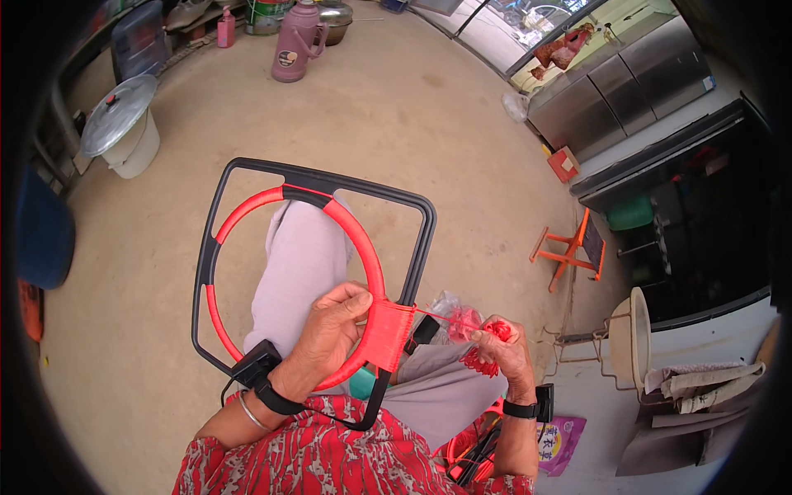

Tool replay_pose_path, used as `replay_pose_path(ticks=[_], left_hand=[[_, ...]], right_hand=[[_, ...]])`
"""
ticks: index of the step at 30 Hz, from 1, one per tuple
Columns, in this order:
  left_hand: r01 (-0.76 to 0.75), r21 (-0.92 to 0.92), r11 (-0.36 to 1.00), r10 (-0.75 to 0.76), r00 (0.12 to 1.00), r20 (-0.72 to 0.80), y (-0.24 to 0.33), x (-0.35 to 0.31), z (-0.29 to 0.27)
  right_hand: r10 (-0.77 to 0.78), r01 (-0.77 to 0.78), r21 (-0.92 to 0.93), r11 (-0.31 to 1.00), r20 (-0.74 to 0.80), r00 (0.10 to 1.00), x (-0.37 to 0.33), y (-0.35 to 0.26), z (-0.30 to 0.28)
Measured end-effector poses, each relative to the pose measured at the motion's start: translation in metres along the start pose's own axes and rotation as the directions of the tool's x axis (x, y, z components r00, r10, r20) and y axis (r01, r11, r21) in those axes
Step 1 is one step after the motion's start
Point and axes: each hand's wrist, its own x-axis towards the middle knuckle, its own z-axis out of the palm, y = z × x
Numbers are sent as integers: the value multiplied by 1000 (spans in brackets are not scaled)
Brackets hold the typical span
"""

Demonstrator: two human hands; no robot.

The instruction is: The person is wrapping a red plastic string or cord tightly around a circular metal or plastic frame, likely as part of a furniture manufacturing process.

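Observation:
A black rounded-square frame [426,239] with a ring inside it rests over my lap. Red wrapping [357,235] covers most of the ring, leaving short black stretches bare. At the near right, a wide band of tightly wound red cord [389,334] joins the ring to the frame's side. My left hand [334,326] is closed on the red ring, thumb and fingers pinching it just left of that band. My right hand [507,351] grips a bunched hank of red cord [481,361]. From the band, a taut strand [435,314] stretches to the right hand.
Crumpled clear plastic [450,307] lies beside my right hand. Below my right arm are more red and black pieces [472,452] and a purple packet [561,444]. An orange folding stool [572,252] stands to the right. Farther off are a pink thermos [295,45] and a lidded white bucket [134,147].

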Motion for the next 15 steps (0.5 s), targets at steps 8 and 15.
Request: replay_pose_path(ticks=[8,15], left_hand=[[158,-71,985,-152,985,82,-5,-3,3],[212,9,977,-210,965,157,-3,-8,9]], right_hand=[[252,-253,-7,967,128,959,-46,31,-3],[243,-258,251,933,88,966,-75,52,13]])
